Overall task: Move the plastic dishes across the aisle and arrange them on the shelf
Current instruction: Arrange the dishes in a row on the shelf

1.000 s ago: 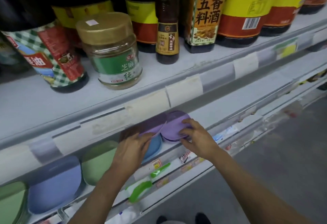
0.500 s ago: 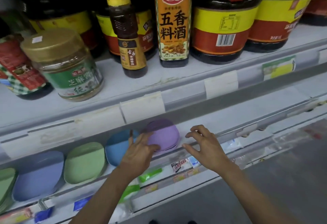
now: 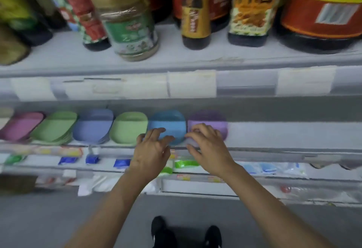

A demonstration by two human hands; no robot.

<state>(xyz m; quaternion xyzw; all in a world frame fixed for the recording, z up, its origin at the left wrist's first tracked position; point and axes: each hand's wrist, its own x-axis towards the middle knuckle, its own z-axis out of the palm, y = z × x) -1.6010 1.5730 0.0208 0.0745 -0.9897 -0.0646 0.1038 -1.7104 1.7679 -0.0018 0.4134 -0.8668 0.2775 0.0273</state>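
A row of plastic dishes lies on the lower shelf (image 3: 274, 134): from the left a pink dish (image 3: 21, 124), a green stack (image 3: 52, 126), a lavender-blue stack (image 3: 92, 126), a green dish (image 3: 129, 126), a blue dish (image 3: 166, 120) and a purple dish (image 3: 207, 118). My left hand (image 3: 150, 149) has its fingers spread, and their tips rest on the blue dish's front edge. My right hand (image 3: 209, 146) curls over the purple dish's front left corner, the rim pinched between thumb and index finger. The picture is blurred by motion.
The upper shelf carries sauce bottles (image 3: 195, 12) and a gold-lidded jar (image 3: 129, 18) close above the dishes. Paper price tags (image 3: 192, 85) line its front rail. Small packets (image 3: 121, 162) hang below the dish shelf. Grey floor and my black shoes (image 3: 158, 230) are beneath.
The view has pulled back and turned left, showing more dishes. My left hand moved from the purple dish to the blue one. My right hand came in from the bare shelf onto the purple dish.
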